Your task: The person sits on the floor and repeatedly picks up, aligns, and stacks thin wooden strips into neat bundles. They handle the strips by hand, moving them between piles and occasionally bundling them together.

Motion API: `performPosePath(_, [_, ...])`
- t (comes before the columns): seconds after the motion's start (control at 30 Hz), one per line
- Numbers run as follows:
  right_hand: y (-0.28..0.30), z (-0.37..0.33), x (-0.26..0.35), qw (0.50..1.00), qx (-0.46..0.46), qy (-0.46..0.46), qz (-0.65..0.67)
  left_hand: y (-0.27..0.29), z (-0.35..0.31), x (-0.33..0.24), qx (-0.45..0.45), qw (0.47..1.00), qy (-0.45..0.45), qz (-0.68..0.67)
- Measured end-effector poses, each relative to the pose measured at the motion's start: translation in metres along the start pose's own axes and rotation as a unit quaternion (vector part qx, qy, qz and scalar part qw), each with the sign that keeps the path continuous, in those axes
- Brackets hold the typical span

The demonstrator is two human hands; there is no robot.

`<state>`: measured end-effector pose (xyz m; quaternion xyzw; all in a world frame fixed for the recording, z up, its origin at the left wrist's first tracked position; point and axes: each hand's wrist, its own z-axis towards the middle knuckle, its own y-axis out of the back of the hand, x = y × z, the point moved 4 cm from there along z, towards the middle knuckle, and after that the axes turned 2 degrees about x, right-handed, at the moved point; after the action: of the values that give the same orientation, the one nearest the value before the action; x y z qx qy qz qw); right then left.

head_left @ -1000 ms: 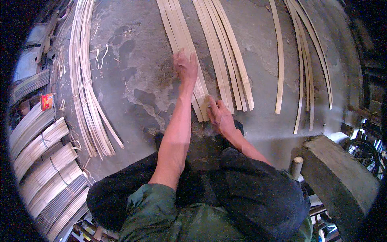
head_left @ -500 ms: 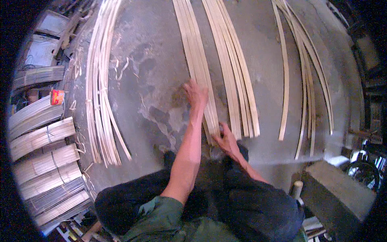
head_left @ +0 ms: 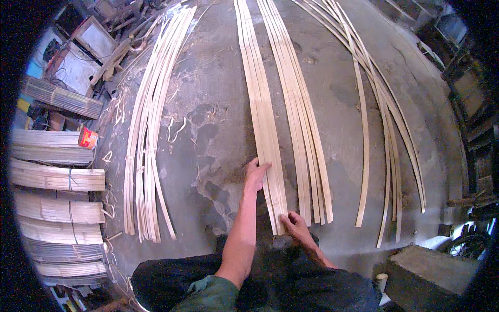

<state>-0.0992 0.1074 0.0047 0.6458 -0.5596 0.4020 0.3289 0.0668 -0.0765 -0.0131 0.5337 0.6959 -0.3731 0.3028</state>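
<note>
2 hands, both on the middle strip set (head_left: 264, 125), which lies lengthwise on the floor (head_left: 335, 73); 3 or 4 strips, can't count exactly. Left hand (head_left: 254, 174) at its left edge, thumb over the top; right hand (head_left: 297, 228) at the near end, fingers curled. Can't tell if either actually grips. Just right: 1 more set (head_left: 295, 104), roughly 5 strips. Far right: several loose strips (head_left: 387, 109), crossing. Left: 1 bundle (head_left: 149, 130), too overlapped to count, plus 1 red container (head_left: 88, 138).

Workshop: bare grey floor (head_left: 340, 156), long pale strips (head_left: 260, 104) laid in rows, tied bundles (head_left: 57, 212) piled at left.
</note>
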Motion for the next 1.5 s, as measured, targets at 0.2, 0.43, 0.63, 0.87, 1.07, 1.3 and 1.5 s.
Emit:
performPosePath(0.2, [0.016, -0.019, -0.008, 0.992, 0.052, -0.109, 0.023, -0.007, -0.015, 0.015, 0.079, 0.993, -0.019, -0.081])
performPosePath(0.43, [0.036, -0.002, -0.004, 0.998, 0.034, -0.057, -0.004, -0.029, 0.0, 0.0, 0.06, 0.998, -0.035, -0.001])
performPosePath(0.63, [0.036, 0.009, 0.006, 0.997, 0.035, -0.055, 0.05, -0.04, 0.007, -0.012, 0.068, 0.997, -0.036, -0.011])
performPosePath(0.87, [0.046, -0.007, -0.008, 0.998, 0.002, -0.068, 0.017, -0.041, 0.007, 0.016, 0.079, 0.996, -0.036, -0.03])
performPosePath(1.07, [0.049, 0.002, 0.001, 0.997, 0.016, -0.077, -0.01, -0.044, 0.019, 0.013, 0.071, 0.997, -0.028, -0.002])
performPosePath(1.3, [0.054, -0.006, -0.001, 0.99, -0.064, -0.027, -0.119, -0.034, 0.021, 0.016, 0.035, 0.995, -0.021, 0.09])
performPosePath(1.5, [0.053, -0.004, 0.005, 0.955, -0.098, 0.098, -0.26, -0.036, 0.021, 0.014, -0.048, 0.943, -0.155, 0.291])
